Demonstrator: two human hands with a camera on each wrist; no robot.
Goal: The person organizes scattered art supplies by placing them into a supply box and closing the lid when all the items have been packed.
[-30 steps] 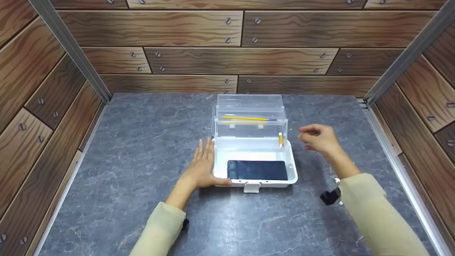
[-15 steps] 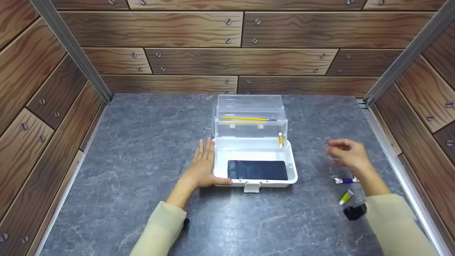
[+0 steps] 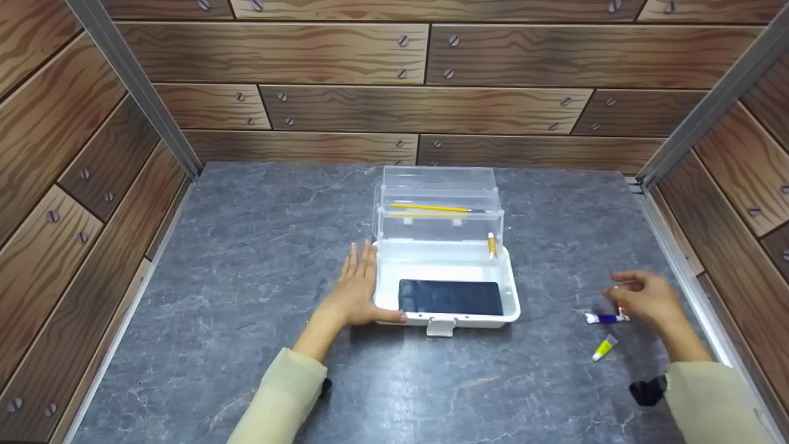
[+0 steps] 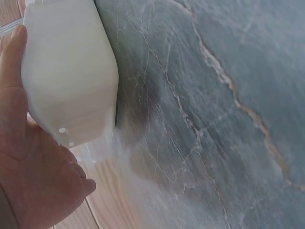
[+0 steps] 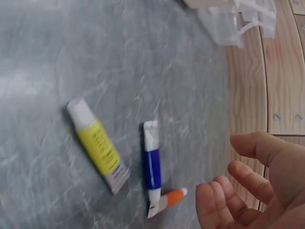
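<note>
1. The left hand (image 3: 352,299), reaching out of a pale sleeve (image 3: 280,394), has its fingers straight and pressed along a box's side wall, with the thumb laid over the front rim
2. That white box (image 3: 515,296) touches the left hand on its right side, standing open on the grey table (image 3: 259,246), well to the left of the right hand
3. Inside, just right of the left thumb, a dark flat slab (image 3: 450,297) lies on the box floor, close to the front
4. Beyond the left fingertips, clear tiers (image 3: 431,231) rise at the back of the box, and a thin yellow brush (image 3: 429,208) lies across them
5. An ochre tube (image 3: 491,245) sits between the hands at the back right corner; from here I can't tell whether the box or a tier holds it
6. A blue tube (image 5: 152,167) lies on the table just below the right fingertips
7. A yellow tube (image 5: 98,145) lies nearer the person than the right hand
8. An orange tube (image 5: 169,202), close under the right hand, meets the blue one's end
9. The right hand (image 3: 650,299) hangs over these, fingers loosely bent, thumb apart, holding nothing
</note>
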